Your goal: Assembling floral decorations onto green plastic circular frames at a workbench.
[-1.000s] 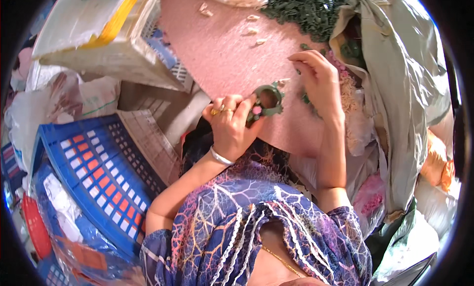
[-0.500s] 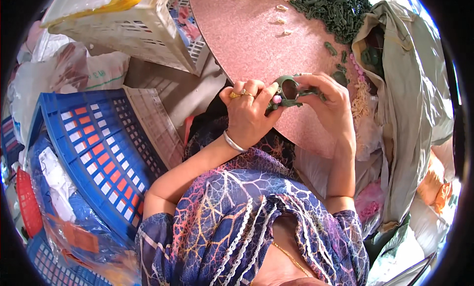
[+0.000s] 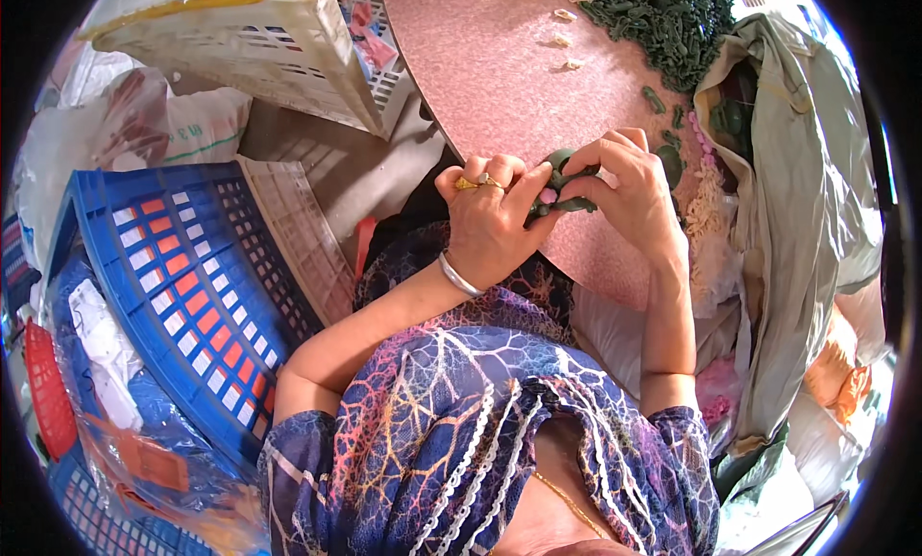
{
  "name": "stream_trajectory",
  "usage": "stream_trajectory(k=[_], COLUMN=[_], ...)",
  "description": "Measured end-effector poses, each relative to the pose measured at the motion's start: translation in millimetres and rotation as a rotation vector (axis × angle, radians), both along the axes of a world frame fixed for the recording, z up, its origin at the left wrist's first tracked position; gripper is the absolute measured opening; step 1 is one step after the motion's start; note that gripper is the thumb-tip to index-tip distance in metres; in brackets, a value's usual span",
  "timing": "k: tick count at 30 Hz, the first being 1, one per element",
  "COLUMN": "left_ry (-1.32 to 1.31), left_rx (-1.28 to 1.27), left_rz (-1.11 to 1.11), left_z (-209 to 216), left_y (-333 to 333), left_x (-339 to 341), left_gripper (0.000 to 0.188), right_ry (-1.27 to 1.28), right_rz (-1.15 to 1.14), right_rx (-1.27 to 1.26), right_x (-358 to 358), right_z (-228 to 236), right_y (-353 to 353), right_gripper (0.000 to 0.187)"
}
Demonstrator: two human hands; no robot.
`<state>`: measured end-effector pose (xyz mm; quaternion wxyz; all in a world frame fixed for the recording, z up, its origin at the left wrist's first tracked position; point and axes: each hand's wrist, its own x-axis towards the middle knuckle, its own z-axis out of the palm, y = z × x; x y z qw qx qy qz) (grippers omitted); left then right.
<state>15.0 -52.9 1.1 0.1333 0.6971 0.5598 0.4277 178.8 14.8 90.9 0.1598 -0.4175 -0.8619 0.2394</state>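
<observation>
My left hand (image 3: 488,213) is closed on a small dark green plastic piece (image 3: 577,205), pinching it between thumb and forefinger. A pink bit (image 3: 547,196) shows on the piece beside the left thumb. My right hand (image 3: 629,186) grips the piece's other side, its thumb and fingertips pressed together over it. Those fingers cover much of the piece, so its full shape is hidden. Both hands are above the near edge of the pink speckled table (image 3: 499,85). Farther back lies a heap of small dark green plastic parts (image 3: 663,28), with a few loose green pieces (image 3: 654,100) nearer me.
Several small cream pieces (image 3: 565,15) lie on the table. A white crate (image 3: 259,61) stands at the far left, a blue plastic basket (image 3: 182,287) nearer on the left. Grey-green cloth (image 3: 792,191) hangs at the right, beside a cream strand-like bundle (image 3: 708,229).
My right fingers have closed in over the green piece, whose round opening showed before and is now covered. The left hand keeps its grip. The view has shifted slightly.
</observation>
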Motion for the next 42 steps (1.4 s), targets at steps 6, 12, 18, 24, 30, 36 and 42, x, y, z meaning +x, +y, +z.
stream_trajectory(k=[6,12,18,24,30,36,42], left_ry=[-0.009,-0.007,-0.014,0.012,0.023,0.05,-0.014], left_rx=[-0.011,-0.029,-0.031,-0.02,-0.008,0.024,0.042], left_rz=[-0.014,-0.016,-0.021,-0.009,-0.01,0.001,-0.003], left_z=[3.3,4.2,5.0,2.6,-1.9,-4.1,1.8], left_y=[-0.2,-0.3,0.3,-3.3,-0.9,2.4,-2.1], left_x=[-1.5,-2.4,-2.7,1.2,0.4,-5.7,-9.8], left_gripper=[0.046,0.049,0.048,0.046,0.045,0.05,0.046], right_ry=[-0.016,0.012,-0.009,0.001,-0.214,0.275,0.543], right_rz=[-0.025,0.023,0.015,-0.2,-0.167,-0.344,-0.611], right_rx=[-0.129,-0.217,-0.295,-0.483,-0.21,-0.059,0.284], right_x=[9.8,10.0,1.8,-8.9,-12.8,-4.6,26.2], right_z=[-2.1,-0.5,3.3,7.7,2.1,-12.5,-30.0], right_y=[12.9,19.9,22.3,21.1,12.6,2.2,-39.3], right_gripper=[0.008,0.008,0.007,0.015,0.017,0.037,0.031])
